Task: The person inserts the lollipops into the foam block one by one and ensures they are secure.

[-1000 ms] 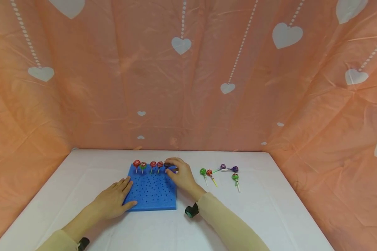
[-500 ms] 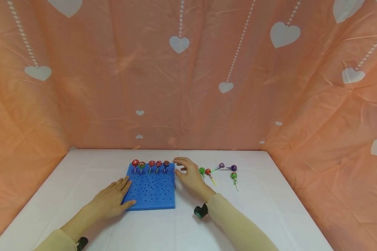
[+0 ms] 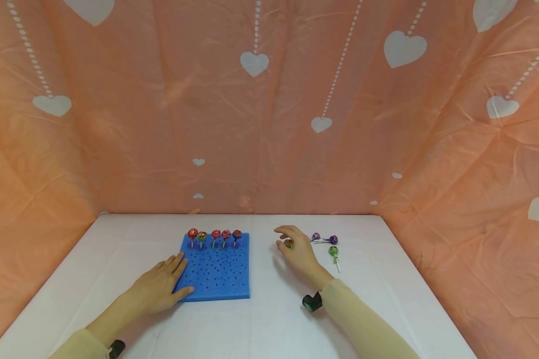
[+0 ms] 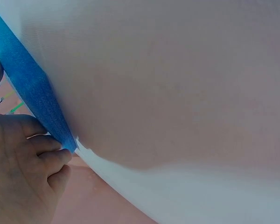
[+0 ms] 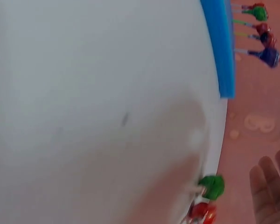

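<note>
Orange heart-print backdrop [image 3: 287, 164], white table [image 3: 215, 329], left hand [image 3: 159, 285] flat against blue foam [image 3: 220, 276], right hand [image 3: 300, 253] relaxed by green lollipop [image 5: 213, 187]

I've got five lollipops [image 3: 216, 234] standing at the far end of one blue board [image 3: 217, 274]: three red, one green, one purple. Another five lie loose to the right: two green lollipops [image 3: 334, 251], two purple lollipops [image 3: 333, 240], one red lollipop [image 5: 202, 213]. Plus my two grips, left grip [image 3: 159, 286] and right grip [image 3: 300, 255].

The left hand [image 4: 23, 163] touches a blue board [image 4: 35, 86]; thin sticks [image 4: 17, 108] show between its thumb and fingers, white tabletop [image 4: 196, 191] beside it.
</note>
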{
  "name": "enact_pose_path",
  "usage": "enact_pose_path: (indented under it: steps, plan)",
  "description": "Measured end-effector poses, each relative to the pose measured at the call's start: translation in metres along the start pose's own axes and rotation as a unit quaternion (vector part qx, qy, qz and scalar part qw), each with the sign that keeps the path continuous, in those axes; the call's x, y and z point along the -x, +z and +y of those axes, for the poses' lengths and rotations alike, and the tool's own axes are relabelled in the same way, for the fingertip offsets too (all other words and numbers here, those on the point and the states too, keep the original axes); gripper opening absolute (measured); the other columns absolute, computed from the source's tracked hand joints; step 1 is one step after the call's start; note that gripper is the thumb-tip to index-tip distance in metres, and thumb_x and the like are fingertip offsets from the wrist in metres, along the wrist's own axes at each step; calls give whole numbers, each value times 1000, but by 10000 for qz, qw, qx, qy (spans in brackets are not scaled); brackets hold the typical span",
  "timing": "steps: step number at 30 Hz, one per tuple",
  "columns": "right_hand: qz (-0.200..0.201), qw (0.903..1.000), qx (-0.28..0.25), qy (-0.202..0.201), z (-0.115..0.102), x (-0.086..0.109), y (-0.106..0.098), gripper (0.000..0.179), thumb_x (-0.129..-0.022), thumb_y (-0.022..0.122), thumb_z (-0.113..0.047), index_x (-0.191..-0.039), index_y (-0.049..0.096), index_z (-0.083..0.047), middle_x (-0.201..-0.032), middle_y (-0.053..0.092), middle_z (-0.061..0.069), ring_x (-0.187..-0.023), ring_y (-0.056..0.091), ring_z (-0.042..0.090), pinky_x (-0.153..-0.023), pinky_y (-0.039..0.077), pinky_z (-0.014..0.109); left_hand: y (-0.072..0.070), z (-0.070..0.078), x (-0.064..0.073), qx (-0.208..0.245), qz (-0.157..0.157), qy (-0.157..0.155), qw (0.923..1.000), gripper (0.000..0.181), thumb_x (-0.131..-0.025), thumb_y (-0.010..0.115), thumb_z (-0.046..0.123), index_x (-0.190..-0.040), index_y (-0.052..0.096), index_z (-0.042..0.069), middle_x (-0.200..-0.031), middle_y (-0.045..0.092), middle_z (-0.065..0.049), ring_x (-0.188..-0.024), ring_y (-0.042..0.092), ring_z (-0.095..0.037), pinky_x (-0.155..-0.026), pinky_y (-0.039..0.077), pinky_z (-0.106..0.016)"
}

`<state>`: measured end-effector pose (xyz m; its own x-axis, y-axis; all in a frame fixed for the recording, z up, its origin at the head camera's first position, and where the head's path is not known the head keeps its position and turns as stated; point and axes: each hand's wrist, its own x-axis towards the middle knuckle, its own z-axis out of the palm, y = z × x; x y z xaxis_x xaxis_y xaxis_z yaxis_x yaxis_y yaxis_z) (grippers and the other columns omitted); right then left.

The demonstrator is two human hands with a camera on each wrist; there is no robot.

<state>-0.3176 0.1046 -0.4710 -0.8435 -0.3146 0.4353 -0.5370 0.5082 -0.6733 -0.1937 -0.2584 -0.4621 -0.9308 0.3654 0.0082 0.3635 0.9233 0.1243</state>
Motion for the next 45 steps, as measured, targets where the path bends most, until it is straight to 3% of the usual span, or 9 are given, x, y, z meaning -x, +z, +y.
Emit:
enact_pose_path:
  steps: [5, 10, 20, 28, 35, 45]
  plan:
    - [67, 9996, 247, 115, 8, 0, -8, 31, -93, 73, 2, -124, 73, -1, -127, 69, 10, -98, 69, 23, -80, 60, 31, 0, -1, 1, -7, -9, -26, 10000, 85, -99, 63, 54, -146, 47, -15, -155, 39, -38, -142, 39, -57, -114, 37, -66]
    - [-56, 9976, 688, 55, 14, -3, -13, 28, -93, 73, 0, -121, 74, -1, -120, 71, 11, -94, 69, 23, -79, 59, 35, 1, -1, 1, -21, -16, -31, 10000, 85, -99, 63, 54, -146, 48, -15, -155, 39, -38, -142, 40, -57, -114, 38, -66]
    - [-672, 9840, 1595, 418, 23, -9, -19, 25, -96, 74, -14, -119, 75, -6, -123, 71, 13, -117, 64, 34, -100, 54, 51, 0, 1, 1, -13, 19, -11, 10000, 84, -99, 62, 54, -146, 48, -15, -155, 39, -38, -142, 40, -57, -114, 37, -66]
    - [-937, 9739, 2032, 390, 28, -12, -19, 27, -94, 75, -16, -119, 76, -6, -118, 74, 13, -115, 66, 35, -99, 54, 53, -2, 2, 2, 31, 14, 1, 10000, 85, -100, 62, 54, -146, 47, -16, -155, 38, -38, -142, 39, -57, -114, 37, -65]
    - [-1077, 9691, 2117, 661, 28, -12, -18, 28, -97, 75, -20, -122, 77, -10, -119, 74, 13, -112, 66, 32, -98, 55, 51, 0, 1, 0, -11, 20, 20, 10000, 85, -100, 61, 54, -146, 47, -15, -156, 39, -38, -143, 40, -56, -115, 37, -65]
    - [-1046, 9708, 2095, 522, 28, -11, -17, 25, -96, 75, -17, -119, 78, -9, -116, 75, 12, -109, 67, 31, -96, 55, 50, -1, 0, 1, 10, 4, 9, 10000, 85, -100, 60, 54, -146, 47, -15, -156, 38, -38, -143, 39, -56, -114, 37, -66]
